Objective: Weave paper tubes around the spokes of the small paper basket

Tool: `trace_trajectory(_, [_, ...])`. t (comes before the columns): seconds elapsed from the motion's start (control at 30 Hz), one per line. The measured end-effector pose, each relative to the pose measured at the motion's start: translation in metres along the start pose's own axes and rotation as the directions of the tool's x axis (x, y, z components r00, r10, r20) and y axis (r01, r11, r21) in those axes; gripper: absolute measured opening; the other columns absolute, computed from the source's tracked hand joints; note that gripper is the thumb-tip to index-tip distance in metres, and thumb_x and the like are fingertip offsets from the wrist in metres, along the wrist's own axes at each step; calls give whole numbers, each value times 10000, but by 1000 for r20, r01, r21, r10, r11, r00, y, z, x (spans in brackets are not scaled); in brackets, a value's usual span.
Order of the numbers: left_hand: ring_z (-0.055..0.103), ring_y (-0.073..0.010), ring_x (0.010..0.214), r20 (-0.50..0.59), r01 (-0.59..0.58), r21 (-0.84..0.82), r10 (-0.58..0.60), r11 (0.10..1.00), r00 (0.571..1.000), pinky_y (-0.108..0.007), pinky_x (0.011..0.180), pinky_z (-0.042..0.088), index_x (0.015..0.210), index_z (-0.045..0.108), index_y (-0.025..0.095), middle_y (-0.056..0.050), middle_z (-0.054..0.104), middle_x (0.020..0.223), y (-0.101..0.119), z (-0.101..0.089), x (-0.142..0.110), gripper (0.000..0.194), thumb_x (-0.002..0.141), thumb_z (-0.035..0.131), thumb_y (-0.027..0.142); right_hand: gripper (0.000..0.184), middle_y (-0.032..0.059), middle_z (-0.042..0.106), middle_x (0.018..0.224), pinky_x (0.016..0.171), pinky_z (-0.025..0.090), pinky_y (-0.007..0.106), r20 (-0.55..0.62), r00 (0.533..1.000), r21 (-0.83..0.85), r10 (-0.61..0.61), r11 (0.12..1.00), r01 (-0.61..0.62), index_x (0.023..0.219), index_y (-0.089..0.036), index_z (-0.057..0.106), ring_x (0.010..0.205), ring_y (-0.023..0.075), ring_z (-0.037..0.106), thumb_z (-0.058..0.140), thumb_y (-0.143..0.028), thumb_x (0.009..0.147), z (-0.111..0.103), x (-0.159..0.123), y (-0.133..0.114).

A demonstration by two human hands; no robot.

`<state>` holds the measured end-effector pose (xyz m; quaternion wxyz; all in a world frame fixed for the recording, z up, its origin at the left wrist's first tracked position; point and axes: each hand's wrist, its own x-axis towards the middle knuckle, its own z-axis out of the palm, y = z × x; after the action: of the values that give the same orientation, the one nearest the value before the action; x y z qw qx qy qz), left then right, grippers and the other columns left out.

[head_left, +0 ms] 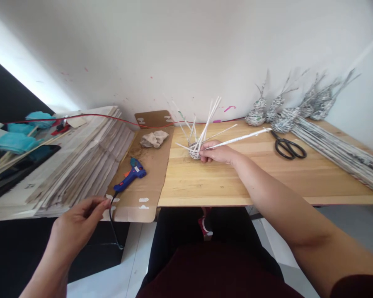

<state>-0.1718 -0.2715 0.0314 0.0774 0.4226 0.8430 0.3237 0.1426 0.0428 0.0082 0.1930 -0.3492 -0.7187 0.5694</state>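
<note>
My right hand (pixel 216 152) pinches the edge of a small round basket (pixel 194 154) woven from rolled paper sticks, its upright sticks fanning out above. One long white paper stick (pixel 245 135) runs from my fingers toward the right. Lower left, my left hand (pixel 81 217) has its thumb and fingers closed together. Right at those fingertips passes the black cord of a blue glue gun (pixel 131 176); whether they grip the cord or something thin is unclear. The glue gun lies on a cardboard sheet (pixel 149 182).
Stacked newspaper (pixel 90 161) rises at left, with blue masks (pixel 15 140) on it. A crumpled cloth (pixel 154 139) sits behind the glue gun. To the right are black scissors (pixel 287 148), a bundle of paper sticks (pixel 338 151) and several woven gourd shapes (pixel 256 111) by the wall.
</note>
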Motion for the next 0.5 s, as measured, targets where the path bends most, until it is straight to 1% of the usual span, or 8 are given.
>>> trace_trajectory(0.07, [678,-227,703,-54,-16,86,21,996,998,-288,644,463,1045,751,286,-25,773,883,-1,5,3,363,749,678,485,129,15,693,618,522,482,188,-6,1000,-21,-8,1000,7,708,-152,662,547,90,605,712,-214,809,0,-1,0])
trace_trajectory(0.1, [682,-234,726,-76,-15,133,25,991,997,-297,676,473,1071,747,282,-29,776,888,-1,8,3,389,759,661,498,139,22,701,635,536,490,192,-4,1000,-29,-13,1000,13,712,-151,667,565,95,615,719,-239,806,0,0,0])
trace_trajectory(0.17, [689,-238,769,-106,8,206,14,979,994,-294,696,472,962,771,269,-29,776,873,-1,13,3,350,774,640,534,166,31,705,640,542,495,203,-24,1000,-36,-10,999,9,709,-154,670,587,111,632,739,-284,787,0,1,2])
trace_trajectory(0.23, [690,-228,778,-99,38,217,-16,976,995,-279,684,459,889,769,255,-23,772,843,-1,17,2,345,769,648,555,198,41,709,651,546,498,214,-17,1000,-56,-23,998,22,722,-154,683,595,121,636,752,-332,771,0,2,4])
trace_trajectory(0.33, [646,-181,651,-73,42,187,-29,982,997,-259,614,428,794,723,220,-6,720,693,3,24,1,384,776,645,595,252,50,715,664,559,498,231,-4,999,-64,-37,997,36,735,-157,685,605,129,635,746,-400,768,-2,3,6])
trace_trajectory(0.4, [620,-164,613,-110,-1,159,18,987,994,-255,593,424,751,676,204,-7,700,679,6,30,5,398,809,615,593,273,52,718,678,574,499,239,1,999,-79,-48,996,48,750,-161,685,622,133,635,728,-428,782,-2,3,7])
trace_trajectory(0.43, [631,-165,638,-137,-42,149,63,988,989,-256,614,440,759,663,200,-17,713,730,7,33,9,391,827,601,580,277,52,719,686,583,500,241,5,999,-88,-54,995,54,758,-162,685,630,134,635,716,-435,791,-2,2,7])
trace_trajectory(0.5, [673,-192,774,-162,-145,160,171,976,972,-275,722,483,844,669,196,-49,740,901,10,40,19,356,840,596,544,270,51,720,700,596,502,242,17,998,-104,-60,993,62,773,-162,683,638,130,632,697,-430,807,-2,1,6])
